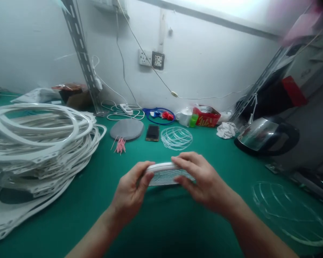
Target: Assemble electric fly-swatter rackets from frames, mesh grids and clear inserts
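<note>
A pale mesh piece with a thick white rim [163,166] is held up above the green table, its rim uppermost and its mesh side facing me. My left hand [130,188] pinches its left end between thumb and fingers. At the right end, my right hand [201,177] has its fingers over the top of the rim, with the thumb lower down in front of the mesh. The far side of the piece is hidden. Beyond the hands lie a grey round pad [127,128], a bundle of pink strips [120,146] and a coil of clear tubing [177,138].
White curved frames [43,157] are piled high on the left. A metal kettle [258,134] stands at the right, with a loose clear coil [290,215] nearer me. A dark flat device [152,132] and a red box [207,116] lie toward the wall.
</note>
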Demonstrator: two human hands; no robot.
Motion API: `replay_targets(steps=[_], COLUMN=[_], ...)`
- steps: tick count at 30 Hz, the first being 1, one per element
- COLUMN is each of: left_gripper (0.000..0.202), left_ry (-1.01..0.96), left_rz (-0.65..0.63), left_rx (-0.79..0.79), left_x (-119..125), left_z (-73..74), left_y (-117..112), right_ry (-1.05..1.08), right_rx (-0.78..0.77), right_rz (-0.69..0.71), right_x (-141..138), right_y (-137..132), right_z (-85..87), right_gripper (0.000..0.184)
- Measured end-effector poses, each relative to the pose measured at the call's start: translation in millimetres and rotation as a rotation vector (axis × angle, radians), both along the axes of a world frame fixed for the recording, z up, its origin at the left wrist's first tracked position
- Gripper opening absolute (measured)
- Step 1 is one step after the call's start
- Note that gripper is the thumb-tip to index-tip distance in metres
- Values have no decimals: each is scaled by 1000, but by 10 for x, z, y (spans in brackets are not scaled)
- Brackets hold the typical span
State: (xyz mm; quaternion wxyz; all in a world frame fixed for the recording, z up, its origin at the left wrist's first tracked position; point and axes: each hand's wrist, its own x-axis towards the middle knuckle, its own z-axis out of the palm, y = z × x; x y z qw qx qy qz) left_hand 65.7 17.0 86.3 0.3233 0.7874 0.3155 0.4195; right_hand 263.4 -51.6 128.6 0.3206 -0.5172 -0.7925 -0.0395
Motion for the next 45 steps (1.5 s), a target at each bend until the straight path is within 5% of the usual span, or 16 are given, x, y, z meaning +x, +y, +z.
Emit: replay_targets(steps=[4, 7, 11, 14, 17, 22, 30, 34, 41, 45], left_gripper=[18, 15, 21, 29, 37, 29, 19, 25, 21, 22], left_ry=[-11, 8, 58, 88, 200, 304, 358, 363, 390, 352], left_rz=[71, 92, 20, 166, 276, 201, 117, 71, 82, 83], left_rx=[272, 353, 207, 83, 205, 567, 551, 492, 590, 539], left_x=[111, 51, -248, -369, -239, 155, 177, 43, 136, 32], left_z=[-37, -48, -115, -110, 7, 220, 290, 299, 253, 221], left_y=[-44, 18, 120, 110, 10, -158, -123, -54, -67, 45], right_ry=[-38, -17, -38, 61, 227, 251, 224, 213, 77, 120], right_rx=[208, 186, -3, -139, -118, 63, 109, 23, 124, -24], right_rz=[-111, -103, -74, -180, -178, -5, -42, -39, -124, -93], right_x=[-189, -209, 31, 230, 241, 66, 109, 182, -72, 113], right_y=[91, 132, 65, -17, -59, -73, -118, -142, -61, -85], right_z=[-96, -48, 0, -100, -214, -222, -286, -251, -177, -56], right_gripper=[21, 18, 33, 41, 35, 26, 11, 17, 17, 32])
